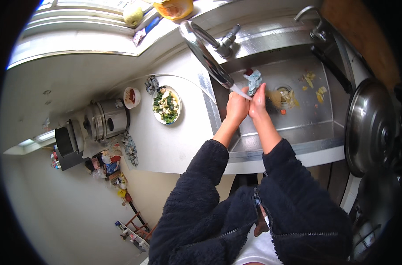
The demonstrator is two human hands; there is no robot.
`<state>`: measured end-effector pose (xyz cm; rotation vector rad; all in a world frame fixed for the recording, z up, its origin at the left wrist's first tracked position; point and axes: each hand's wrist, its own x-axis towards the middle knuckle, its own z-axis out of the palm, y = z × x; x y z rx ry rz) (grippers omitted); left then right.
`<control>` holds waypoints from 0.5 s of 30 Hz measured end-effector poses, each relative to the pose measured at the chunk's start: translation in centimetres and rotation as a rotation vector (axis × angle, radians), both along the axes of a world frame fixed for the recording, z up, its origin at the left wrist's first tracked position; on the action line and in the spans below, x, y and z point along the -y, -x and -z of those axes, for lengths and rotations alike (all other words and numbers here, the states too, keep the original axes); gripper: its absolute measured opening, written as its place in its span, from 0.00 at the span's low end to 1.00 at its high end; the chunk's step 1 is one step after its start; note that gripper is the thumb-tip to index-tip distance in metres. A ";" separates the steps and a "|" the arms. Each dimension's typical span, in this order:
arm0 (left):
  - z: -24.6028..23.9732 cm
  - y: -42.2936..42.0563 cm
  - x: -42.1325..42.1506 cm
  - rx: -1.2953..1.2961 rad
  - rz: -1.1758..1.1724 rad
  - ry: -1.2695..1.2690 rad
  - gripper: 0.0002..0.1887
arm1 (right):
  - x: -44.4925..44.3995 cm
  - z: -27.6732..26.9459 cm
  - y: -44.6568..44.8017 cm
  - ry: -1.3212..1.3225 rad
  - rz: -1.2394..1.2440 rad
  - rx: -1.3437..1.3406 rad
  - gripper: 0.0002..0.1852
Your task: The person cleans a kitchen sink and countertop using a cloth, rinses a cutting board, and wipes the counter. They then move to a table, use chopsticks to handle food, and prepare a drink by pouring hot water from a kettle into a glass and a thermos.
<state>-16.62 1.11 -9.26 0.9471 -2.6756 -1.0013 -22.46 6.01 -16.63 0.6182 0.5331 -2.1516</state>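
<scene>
My left hand (238,106) and my right hand (258,103) meet over the left part of a stainless steel sink (307,132). Water runs onto them from the spout of a chrome faucet (204,54). The right palm is wet and turned up, its fingers stretched out; the left hand's fingers are partly hidden. Just beyond the fingertips is a crumpled light-blue and white cloth (253,80), with something dark red (248,72) behind it. Whether a hand touches the cloth is unclear. Yellowish peelings (289,98) and a small orange scrap (283,112) lie around the drain.
Left of the sink, the white countertop (187,142) bears a plate of cooked greens (167,105), a small bowl with red residue (132,97), a rag (151,84) and a rice cooker (108,117). At right, a black handle (331,69) reaches over the sink beside a metal lid (371,129).
</scene>
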 end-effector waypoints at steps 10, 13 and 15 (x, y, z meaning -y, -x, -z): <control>-2.8 1.2 -2.3 -0.070 -0.018 -0.489 0.12 | -4.0 -0.2 0.9 0.014 -0.144 0.190 0.29; -1.9 1.6 -3.3 -0.058 0.152 -0.311 0.15 | -4.0 -2.3 0.2 0.195 -0.114 0.179 0.27; -0.9 2.5 -2.6 -0.296 0.166 -0.067 0.15 | -3.0 -3.3 -0.8 0.153 -0.001 0.148 0.22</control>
